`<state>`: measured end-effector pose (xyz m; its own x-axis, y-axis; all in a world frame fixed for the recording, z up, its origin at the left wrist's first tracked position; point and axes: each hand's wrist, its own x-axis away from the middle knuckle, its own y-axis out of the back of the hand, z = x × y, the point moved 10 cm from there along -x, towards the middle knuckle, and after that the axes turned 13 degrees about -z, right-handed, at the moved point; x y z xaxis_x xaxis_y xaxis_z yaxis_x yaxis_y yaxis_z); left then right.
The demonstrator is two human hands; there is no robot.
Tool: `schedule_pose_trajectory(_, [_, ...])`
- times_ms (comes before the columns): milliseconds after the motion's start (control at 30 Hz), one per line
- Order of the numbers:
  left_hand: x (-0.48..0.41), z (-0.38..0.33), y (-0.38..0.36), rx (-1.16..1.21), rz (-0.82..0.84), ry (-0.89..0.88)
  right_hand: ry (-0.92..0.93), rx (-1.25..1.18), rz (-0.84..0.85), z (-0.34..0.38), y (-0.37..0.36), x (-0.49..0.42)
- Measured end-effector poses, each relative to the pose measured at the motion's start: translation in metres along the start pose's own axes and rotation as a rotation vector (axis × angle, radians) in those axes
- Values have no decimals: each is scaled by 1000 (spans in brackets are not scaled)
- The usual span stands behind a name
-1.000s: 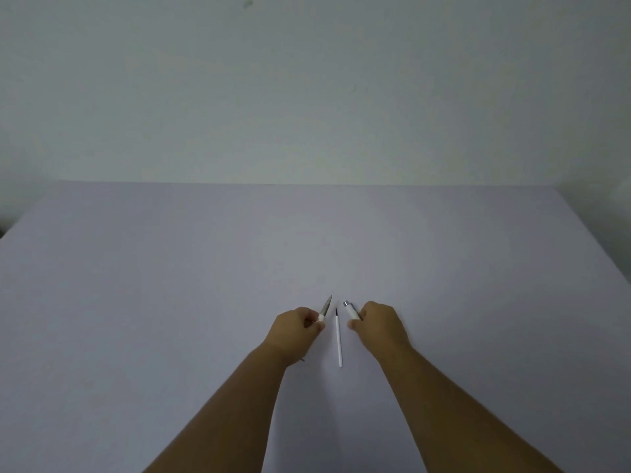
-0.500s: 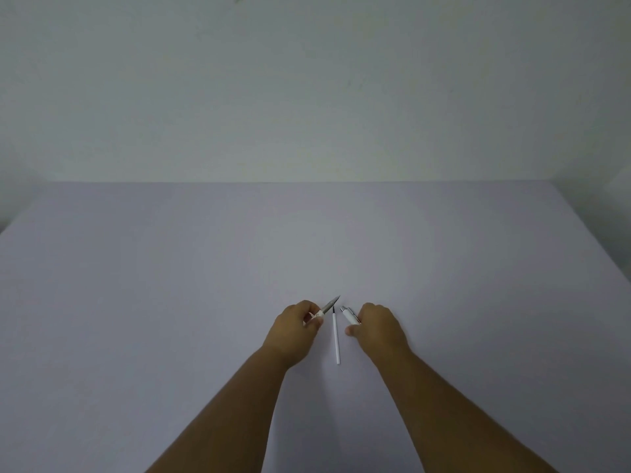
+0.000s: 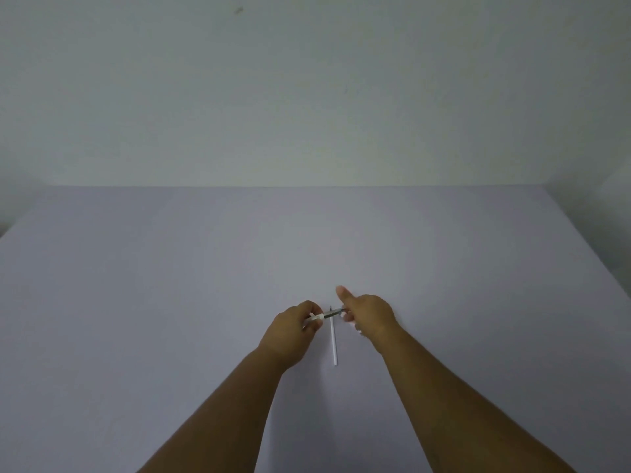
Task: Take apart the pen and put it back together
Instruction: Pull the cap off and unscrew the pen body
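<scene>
L hand (image 3: 293,327) pinches white pen piece (image 3: 313,316) btwn closed fingers, its grey tip (image 3: 330,314) pointing right. Refill (image 3: 333,341) lies on table (image 3: 136,302) btwn the hands, passing under the tip. R hand (image 3: 368,314) fingers curled at tip's end, thumb up; its grip can't tell
</scene>
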<state>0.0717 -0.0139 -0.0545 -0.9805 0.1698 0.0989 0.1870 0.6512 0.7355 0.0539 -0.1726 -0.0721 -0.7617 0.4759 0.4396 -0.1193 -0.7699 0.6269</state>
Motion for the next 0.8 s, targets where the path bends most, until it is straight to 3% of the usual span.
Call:
schedule_pose_trajectory(100, [1, -8, 3, -18, 8, -26, 8, -77, 179, 8, -11, 12])
schedule_pose_trajectory(367, [3, -5, 8, 70, 135, 74, 259, -224, 189, 34, 3, 22])
schedule_pose_trajectory(533, [0, -9, 18, 6, 106, 21, 150, -245, 290, 29, -7, 25])
schedule_pose_trajectory(700, [-1, -13, 22, -18, 107, -13, 231, -235, 269, 35, -6, 24])
schedule_pose_trajectory(800, [-2, -18, 23, -27, 104, -41, 170, -257, 300, 33, -6, 25])
